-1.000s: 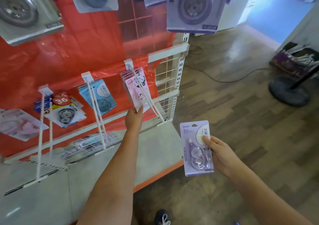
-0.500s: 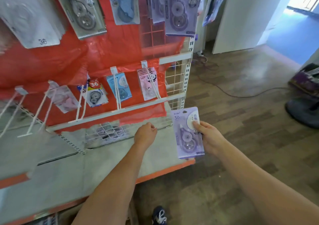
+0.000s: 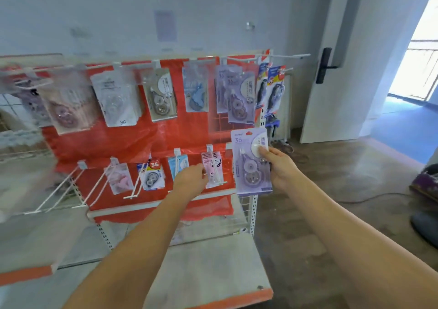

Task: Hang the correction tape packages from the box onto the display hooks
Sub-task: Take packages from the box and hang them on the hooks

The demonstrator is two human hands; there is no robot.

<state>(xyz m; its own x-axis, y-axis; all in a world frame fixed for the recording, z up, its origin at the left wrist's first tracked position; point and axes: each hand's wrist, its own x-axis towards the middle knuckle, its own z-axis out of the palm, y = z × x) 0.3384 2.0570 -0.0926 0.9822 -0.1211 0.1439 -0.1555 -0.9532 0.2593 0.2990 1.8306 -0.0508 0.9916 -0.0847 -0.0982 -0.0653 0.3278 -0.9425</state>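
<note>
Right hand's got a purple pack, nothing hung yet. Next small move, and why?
Probably raise the purple package toward the upper hook holding matching purple packs. The right hand grips it upright, directly below them; the left hand is by the pink packs.

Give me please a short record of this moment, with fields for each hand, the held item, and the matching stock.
right hand: holds the purple correction tape package upright by its right edge
left hand: empty, fingers loosely curled, in front of the pink package on the lower row
matching stock: purple packages hang on an upper hook
package state: not yet hung
</note>
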